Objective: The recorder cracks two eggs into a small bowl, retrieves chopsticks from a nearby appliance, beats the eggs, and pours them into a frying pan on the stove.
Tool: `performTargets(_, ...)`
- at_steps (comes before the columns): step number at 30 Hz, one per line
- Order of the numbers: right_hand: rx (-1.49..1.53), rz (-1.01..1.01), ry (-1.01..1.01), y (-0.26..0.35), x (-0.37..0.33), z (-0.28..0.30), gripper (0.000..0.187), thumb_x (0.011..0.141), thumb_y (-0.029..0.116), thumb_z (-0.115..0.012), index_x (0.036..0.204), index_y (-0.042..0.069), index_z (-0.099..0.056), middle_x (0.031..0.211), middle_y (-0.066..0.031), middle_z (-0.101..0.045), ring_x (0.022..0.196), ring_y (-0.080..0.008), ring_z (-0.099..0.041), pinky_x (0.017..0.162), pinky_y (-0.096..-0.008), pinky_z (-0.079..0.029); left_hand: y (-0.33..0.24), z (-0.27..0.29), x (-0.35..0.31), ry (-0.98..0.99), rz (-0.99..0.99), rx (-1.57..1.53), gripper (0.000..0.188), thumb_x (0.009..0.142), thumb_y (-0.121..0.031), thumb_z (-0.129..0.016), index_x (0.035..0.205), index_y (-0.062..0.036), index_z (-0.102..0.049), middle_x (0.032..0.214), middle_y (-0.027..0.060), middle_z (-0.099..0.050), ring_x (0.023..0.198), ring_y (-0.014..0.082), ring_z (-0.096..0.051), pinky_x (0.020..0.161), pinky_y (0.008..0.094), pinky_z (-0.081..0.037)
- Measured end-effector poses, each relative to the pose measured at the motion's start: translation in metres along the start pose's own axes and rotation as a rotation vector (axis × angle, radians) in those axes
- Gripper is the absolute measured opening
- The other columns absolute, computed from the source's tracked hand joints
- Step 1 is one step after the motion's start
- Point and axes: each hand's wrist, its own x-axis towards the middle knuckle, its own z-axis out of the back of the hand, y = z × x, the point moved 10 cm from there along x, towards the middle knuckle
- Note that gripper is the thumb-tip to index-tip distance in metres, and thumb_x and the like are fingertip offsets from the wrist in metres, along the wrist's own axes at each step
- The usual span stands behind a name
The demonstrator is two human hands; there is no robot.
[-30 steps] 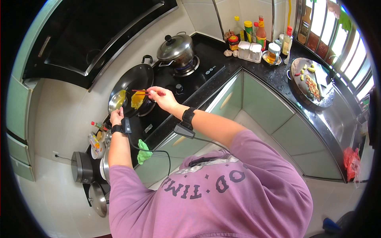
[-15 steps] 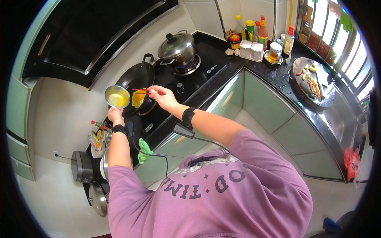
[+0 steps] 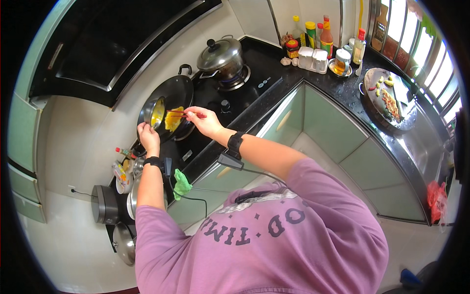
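Over the left part of a black wok [image 3: 178, 89], my left hand [image 3: 148, 135] is closed on a small metal bowl [image 3: 159, 106], tipped on its side toward the wok. Yellow beaten egg [image 3: 157, 119] shows inside the bowl. My right hand [image 3: 203, 120] grips red chopsticks [image 3: 179, 114], whose tips reach to the piece of yellow cooked egg [image 3: 173, 121] in the wok. The bowl hides part of the wok behind it.
A lidded steel pot [image 3: 223, 59] stands on the far burner. Sauce bottles [image 3: 326, 38] and white seasoning boxes [image 3: 312, 60] line the counter corner. Farther right, a round chopping board [image 3: 379, 105] carries chopped food and a knife. A green cloth [image 3: 181, 185] hangs at the counter edge.
My left hand has tilted the bowl from nearly level onto its side and brought it slightly right over the wok. My right hand stays near the cooked egg with the chopsticks.
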Motion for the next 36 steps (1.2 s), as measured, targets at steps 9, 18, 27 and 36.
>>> performTargets(9,-0.016,-0.002,-0.003,-0.005,-0.001,0.002,0.020,0.091,0.012,-0.051,0.104,0.000,-0.060,0.099,-0.0058,-0.063,0.089,-0.0133,-0.062,0.081,-0.0240,-0.049,-0.031,0.005,-0.003,0.037,-0.124,0.040,0.007,0.073,0.003,-0.054,0.079,0.0028,-0.054,0.111,0.0175,-0.052,0.096,0.0365,-0.053,0.083,0.0377,-0.045)
performTargets(18,0.007,-0.014,-0.031,0.005,-0.004,0.008,0.018,0.088,0.012,-0.057,0.101,0.000,-0.062,0.092,-0.0063,-0.063,0.080,-0.0114,-0.060,0.075,-0.0234,-0.048,-0.041,0.016,0.018,0.029,-0.195,0.075,0.006,0.074,0.001,-0.054,0.080,0.0000,-0.056,0.113,0.0163,-0.052,0.100,0.0364,-0.052,0.085,0.0395,-0.044)
performTargets(27,0.019,0.002,-0.037,0.005,-0.002,0.012,0.019,0.088,0.012,-0.057,0.102,0.000,-0.062,0.090,-0.0056,-0.064,0.080,-0.0104,-0.060,0.075,-0.0229,-0.048,-0.057,0.036,0.043,-0.034,-0.350,0.156,0.008,0.075,0.002,-0.051,0.080,-0.0027,-0.057,0.112,0.0135,-0.052,0.099,0.0339,-0.052,0.082,0.0401,-0.045)
performTargets(36,0.126,-0.018,-0.032,0.003,-0.002,0.002,0.021,0.087,0.011,-0.057,0.105,0.000,-0.061,0.090,-0.0060,-0.065,0.081,-0.0104,-0.060,0.076,-0.0230,-0.049,0.070,-0.002,0.050,-0.048,0.150,0.015,0.006,0.072,0.001,-0.060,0.072,-0.0016,-0.055,0.100,0.0150,-0.056,0.088,0.0324,-0.055,0.078,0.0375,-0.047)
